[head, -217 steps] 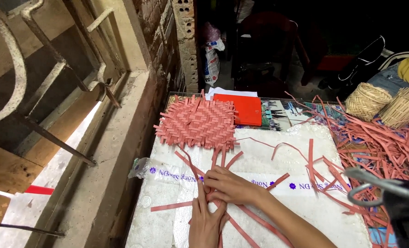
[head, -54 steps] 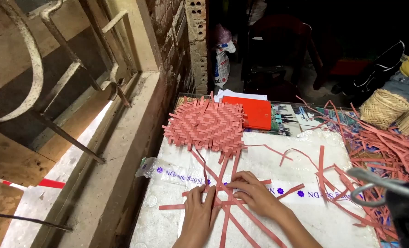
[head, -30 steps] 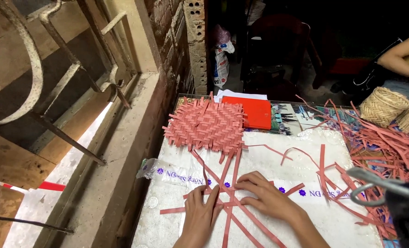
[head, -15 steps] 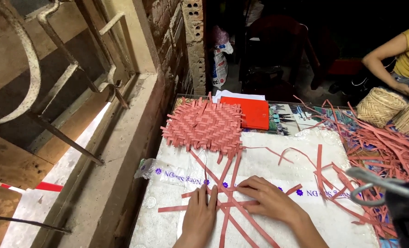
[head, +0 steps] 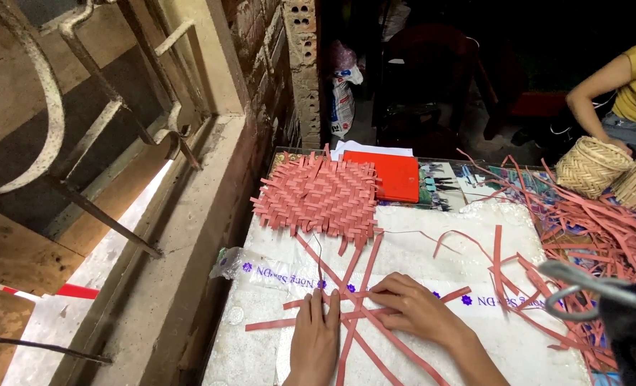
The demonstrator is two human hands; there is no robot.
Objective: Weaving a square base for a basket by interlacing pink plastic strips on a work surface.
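Observation:
A square woven mat of pink-red strips (head: 319, 196) lies at the far end of a white plastic sheet (head: 475, 236) on the table. Loose ends trail from it toward me as long pink strips (head: 364, 266). My left hand (head: 316, 339) lies flat, fingers together, pressing crossed strips onto the sheet. Just to the right, my right hand (head: 419, 312) rests on the same crossing, its fingertips pinning a horizontal strip (head: 275, 324).
A heap of loose pink strips (head: 604, 236) fills the right side. A red flat book (head: 396, 176) lies behind the mat. Another person in a yellow top (head: 629, 89) sits at far right by two woven baskets (head: 591, 166). A wall ledge and iron window bars (head: 110, 129) run along the left.
Both hands have slid a little toward me along the strips and spread apart from their earlier overlapped position. The person in yellow has come into view at the right.

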